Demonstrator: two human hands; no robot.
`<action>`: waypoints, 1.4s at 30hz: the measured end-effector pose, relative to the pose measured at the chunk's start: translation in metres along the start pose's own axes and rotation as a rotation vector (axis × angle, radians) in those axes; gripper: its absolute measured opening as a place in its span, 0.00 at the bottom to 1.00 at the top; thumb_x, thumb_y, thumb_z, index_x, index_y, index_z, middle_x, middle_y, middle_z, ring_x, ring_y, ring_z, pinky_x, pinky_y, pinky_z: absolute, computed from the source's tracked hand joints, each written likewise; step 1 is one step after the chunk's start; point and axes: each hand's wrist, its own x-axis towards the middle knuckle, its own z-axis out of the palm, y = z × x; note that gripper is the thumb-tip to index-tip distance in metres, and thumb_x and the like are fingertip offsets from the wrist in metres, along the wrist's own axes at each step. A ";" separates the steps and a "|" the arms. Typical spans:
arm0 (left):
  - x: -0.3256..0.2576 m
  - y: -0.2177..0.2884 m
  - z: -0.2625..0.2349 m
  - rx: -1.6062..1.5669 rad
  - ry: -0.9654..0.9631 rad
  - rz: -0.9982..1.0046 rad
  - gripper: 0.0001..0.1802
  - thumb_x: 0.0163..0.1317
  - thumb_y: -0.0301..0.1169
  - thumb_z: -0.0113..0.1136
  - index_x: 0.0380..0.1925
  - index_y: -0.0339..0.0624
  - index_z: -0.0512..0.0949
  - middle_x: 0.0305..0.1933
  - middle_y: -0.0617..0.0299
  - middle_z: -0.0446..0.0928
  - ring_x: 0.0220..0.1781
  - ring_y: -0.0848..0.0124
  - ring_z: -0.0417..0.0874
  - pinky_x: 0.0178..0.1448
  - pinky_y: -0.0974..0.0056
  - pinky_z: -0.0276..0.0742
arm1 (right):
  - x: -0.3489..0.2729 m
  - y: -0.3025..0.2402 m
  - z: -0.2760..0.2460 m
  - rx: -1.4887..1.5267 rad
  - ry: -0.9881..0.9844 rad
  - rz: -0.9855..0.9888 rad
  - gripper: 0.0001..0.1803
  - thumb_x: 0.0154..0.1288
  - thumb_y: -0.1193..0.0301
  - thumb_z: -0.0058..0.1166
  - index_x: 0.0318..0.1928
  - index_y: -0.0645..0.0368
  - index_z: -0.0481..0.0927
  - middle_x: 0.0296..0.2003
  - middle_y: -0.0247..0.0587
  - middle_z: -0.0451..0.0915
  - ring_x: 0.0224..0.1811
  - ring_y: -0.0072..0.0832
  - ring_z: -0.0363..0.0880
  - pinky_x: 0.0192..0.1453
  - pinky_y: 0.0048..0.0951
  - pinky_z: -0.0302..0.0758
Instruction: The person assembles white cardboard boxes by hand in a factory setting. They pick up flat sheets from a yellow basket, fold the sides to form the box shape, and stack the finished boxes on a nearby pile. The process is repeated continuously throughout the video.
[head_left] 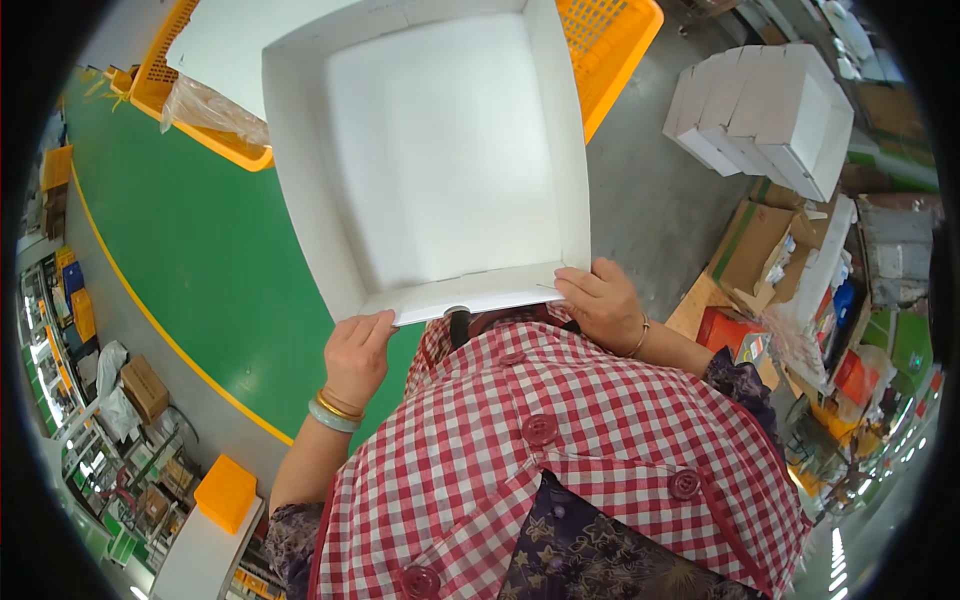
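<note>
An open white cardboard box (440, 150), shallow and with nothing inside, is held out in front of my body. My left hand (358, 352) grips its near left corner, fingers over the rim. At the near right corner my right hand (602, 302) pinches the edge of the same near wall. That wall leans a little inward, and a small slit shows near my right fingers. Parts of both thumbs are hidden by the wall.
Yellow plastic crates (610, 60) stand beyond the box, one holding white sheets (225, 50) and clear plastic film (210, 112). Nested white boxes (765, 110) sit at the far right. Nearer lie an open brown carton (752, 250) and clutter. A yellow bin (226, 492) rests at lower left.
</note>
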 end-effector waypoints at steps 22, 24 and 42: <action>0.134 0.031 -0.062 -0.027 0.102 0.155 0.21 0.57 0.29 0.60 0.52 0.38 0.72 0.59 0.45 0.67 0.64 0.49 0.63 0.66 0.46 0.59 | -0.052 0.013 -0.045 -0.176 0.017 0.451 0.03 0.51 0.69 0.52 0.28 0.52 0.74 0.30 0.34 0.74 0.33 0.35 0.73 0.41 0.35 0.70; 0.163 0.039 -0.047 -0.223 0.219 0.024 0.26 0.59 0.28 0.58 0.57 0.35 0.66 0.60 0.43 0.66 0.64 0.49 0.63 0.65 0.48 0.60 | -0.058 0.019 -0.048 -0.205 0.069 0.488 0.04 0.51 0.70 0.53 0.30 0.52 0.73 0.33 0.31 0.76 0.33 0.35 0.72 0.40 0.35 0.70; 0.366 0.027 0.115 -0.895 -0.708 -0.257 0.18 0.58 0.29 0.50 0.45 0.27 0.75 0.43 0.47 0.80 0.45 0.58 0.81 0.49 0.57 0.74 | -0.054 0.073 -0.139 -0.504 0.158 0.910 0.06 0.51 0.70 0.55 0.31 0.53 0.74 0.37 0.35 0.74 0.37 0.36 0.71 0.41 0.37 0.69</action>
